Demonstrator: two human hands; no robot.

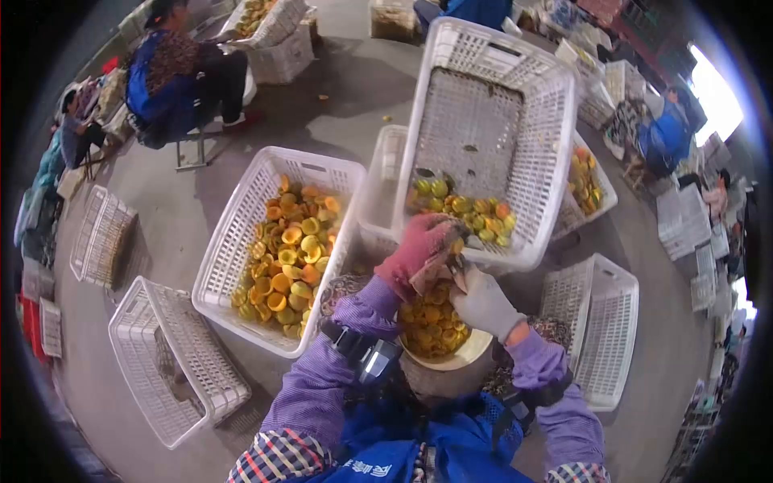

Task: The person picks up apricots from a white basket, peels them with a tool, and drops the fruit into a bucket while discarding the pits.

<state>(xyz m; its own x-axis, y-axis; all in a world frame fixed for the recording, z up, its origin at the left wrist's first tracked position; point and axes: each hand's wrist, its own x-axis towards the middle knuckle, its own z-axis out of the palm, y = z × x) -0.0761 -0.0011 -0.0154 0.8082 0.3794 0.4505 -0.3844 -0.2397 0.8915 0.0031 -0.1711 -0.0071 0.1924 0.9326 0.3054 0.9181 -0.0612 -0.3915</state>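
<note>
The left hand (419,253) grips a small fruit (458,245) at its fingertips, above the far side of the bowl (469,352), the right hand (486,303) adjacent, its closure indeterminable.

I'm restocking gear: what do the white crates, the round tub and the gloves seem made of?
White crates: likely moulded plastic, slightly glossy, given their lattice walls and handle slots.
Round tub: probably smooth cream plastic, from its plain rim, though enamel is possible.
Red glove and white glove: seemingly matte fabric, showing no shine; coating unclear.
</note>
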